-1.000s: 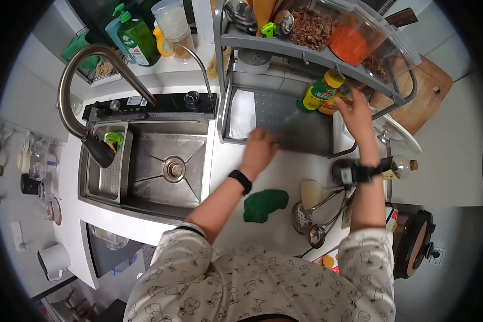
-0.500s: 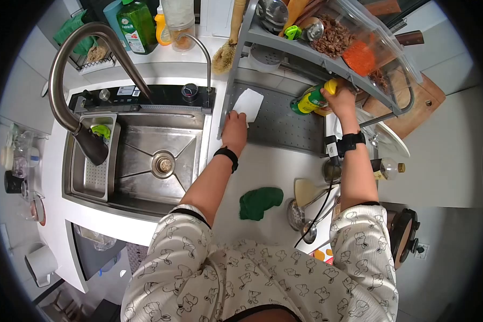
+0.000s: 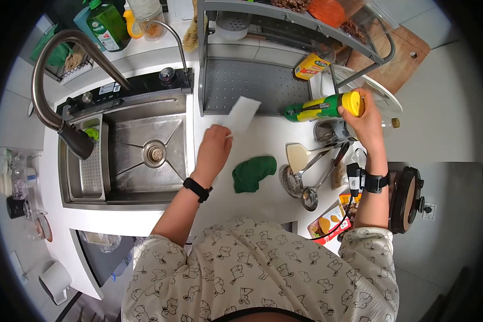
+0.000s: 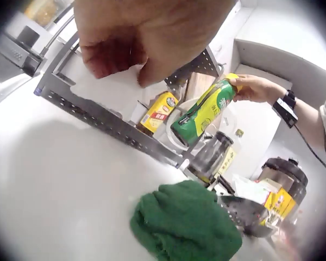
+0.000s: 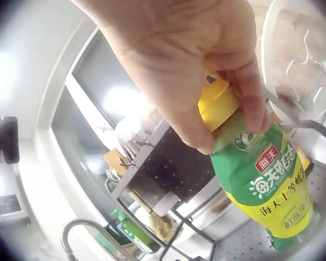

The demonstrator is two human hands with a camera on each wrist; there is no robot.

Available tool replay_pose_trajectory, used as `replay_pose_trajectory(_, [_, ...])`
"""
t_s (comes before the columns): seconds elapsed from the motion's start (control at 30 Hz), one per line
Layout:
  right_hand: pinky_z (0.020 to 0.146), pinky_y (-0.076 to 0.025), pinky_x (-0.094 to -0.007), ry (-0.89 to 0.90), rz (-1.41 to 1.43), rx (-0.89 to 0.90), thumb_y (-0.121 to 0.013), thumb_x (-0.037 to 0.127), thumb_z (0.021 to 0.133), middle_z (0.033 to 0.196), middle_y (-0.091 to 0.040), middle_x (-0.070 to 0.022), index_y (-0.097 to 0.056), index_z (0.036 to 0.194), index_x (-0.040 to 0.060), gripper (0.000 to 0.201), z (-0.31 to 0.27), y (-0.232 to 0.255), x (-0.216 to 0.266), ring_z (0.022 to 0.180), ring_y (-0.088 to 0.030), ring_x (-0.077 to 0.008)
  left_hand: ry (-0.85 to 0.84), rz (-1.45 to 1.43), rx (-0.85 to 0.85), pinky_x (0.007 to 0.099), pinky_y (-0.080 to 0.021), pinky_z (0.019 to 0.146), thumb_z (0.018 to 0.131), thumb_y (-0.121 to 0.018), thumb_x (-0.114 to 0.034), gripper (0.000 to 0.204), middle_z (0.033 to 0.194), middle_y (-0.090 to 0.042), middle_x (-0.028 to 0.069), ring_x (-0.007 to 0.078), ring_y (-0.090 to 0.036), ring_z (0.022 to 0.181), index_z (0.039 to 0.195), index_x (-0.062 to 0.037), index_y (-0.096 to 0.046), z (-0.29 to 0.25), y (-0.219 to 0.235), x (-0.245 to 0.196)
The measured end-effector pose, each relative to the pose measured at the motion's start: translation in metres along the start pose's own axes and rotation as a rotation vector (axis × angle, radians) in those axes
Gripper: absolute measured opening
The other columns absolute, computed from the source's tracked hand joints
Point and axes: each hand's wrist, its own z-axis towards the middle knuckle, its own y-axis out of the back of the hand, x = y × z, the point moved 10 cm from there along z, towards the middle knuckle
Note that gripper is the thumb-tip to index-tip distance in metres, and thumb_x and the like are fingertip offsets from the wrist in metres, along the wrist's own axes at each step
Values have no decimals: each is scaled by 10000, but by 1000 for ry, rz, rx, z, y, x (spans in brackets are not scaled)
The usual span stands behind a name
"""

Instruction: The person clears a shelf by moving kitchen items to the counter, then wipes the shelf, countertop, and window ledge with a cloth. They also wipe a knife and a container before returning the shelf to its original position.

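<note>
My left hand (image 3: 212,153) pinches a flat white sheet, like folded paper (image 3: 244,114), by its near edge, just in front of the grey perforated shelf (image 3: 252,80). With my right hand (image 3: 367,121) I grip an oyster sauce bottle (image 3: 319,108) around its yellow cap and neck. The bottle is green with a yellow label and lies tilted sideways in the head view, its base toward the left. In the right wrist view, thumb and fingers wrap the neck of the bottle (image 5: 261,179). A smaller yellow-labelled container (image 3: 310,67) stands at the shelf's right end.
A green cloth (image 3: 254,174) lies on the counter between my arms. To its right are a cream spatula (image 3: 297,156), a ladle (image 3: 310,197) and a dark glass jar (image 3: 327,131). The sink (image 3: 139,134) and faucet (image 3: 40,80) are on the left; a lidded pot (image 3: 405,198) stands right.
My left hand has picked the white sheet off the shelf and drawn it toward me. My right hand has taken hold of the oyster sauce bottle and brought it off the shelf, tilting it.
</note>
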Motion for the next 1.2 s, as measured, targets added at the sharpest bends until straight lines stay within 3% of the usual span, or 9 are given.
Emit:
replay_pose_trajectory(0.23, [707,-470,-394,-118,-170,120,-722,181,688,868,-600,-224,-449,1055,40,479,-22,-27,-40,833,-586,-385,-115,383,334,354,-449,724,742,-588,-66,130,847,-515,116,275,-515,796,851,-40,-523,-37,-70,9])
replay_pose_trajectory(0.47, [740,-462,-403,-161,-149,174,-730,175,680,914,-585,-242,-443,1055,41,490,-28,-35,-70,874,-573,-399,28,236,536,350,-465,745,768,-627,-189,238,924,-558,117,280,-545,894,937,-40,-549,-53,-68,0])
replay_pose_trajectory(0.6, [868,-429,-384,-155,-364,429,-752,230,668,1112,-529,-240,-443,1154,13,616,-24,-42,-54,1049,-506,-387,108,48,135,354,-466,700,766,-649,-194,263,893,-596,126,275,-582,799,953,-29,-565,-8,18,13])
replay_pose_trajectory(0.77, [1033,-278,-390,71,-340,370,-643,413,749,1395,-219,-260,-314,1331,10,780,40,-51,-3,1277,-274,-373,175,60,12,384,-438,793,785,-625,-172,302,989,-563,182,327,-535,935,1010,12,-544,27,85,40])
replay_pose_trajectory(0.83, [1017,-298,-392,159,-384,171,-596,380,789,1358,-292,-261,-375,1294,16,661,87,-58,-3,1252,-313,-371,80,66,-110,389,-410,863,795,-612,-162,400,1089,-530,207,353,-497,1018,1129,21,-488,40,97,36])
replay_pose_trajectory(0.93, [978,-338,-394,-81,-593,325,-567,332,820,1267,-406,-270,-380,1266,-2,588,148,-83,-37,1185,-383,-390,12,26,-165,392,-386,909,807,-602,-159,491,1169,-496,219,361,-460,1088,1220,32,-418,54,84,29])
replay_pose_trajectory(1.0, [965,-347,-395,8,-666,239,-558,318,822,1229,-437,-274,-418,1229,-2,536,162,-88,-50,1155,-408,-391,19,-12,-168,387,-388,910,826,-584,-161,519,1184,-492,228,358,-464,1100,1253,48,-376,60,70,29])
replay_pose_trajectory(1.07, [952,-356,-396,99,-738,160,-549,304,825,1192,-468,-277,-456,1192,-2,487,174,-88,-53,1126,-432,-393,215,-304,-49,383,-400,900,845,-560,-161,508,1150,-520,226,351,-493,1077,1259,58,-365,64,45,44])
replay_pose_trajectory(1.2, [875,-419,-396,106,-674,49,-594,288,800,1115,-529,-250,-521,1108,10,421,177,-84,-63,1028,-526,-358,368,22,35,397,-475,725,887,-485,-155,304,925,-630,192,352,-603,859,1136,15,-451,69,26,71])
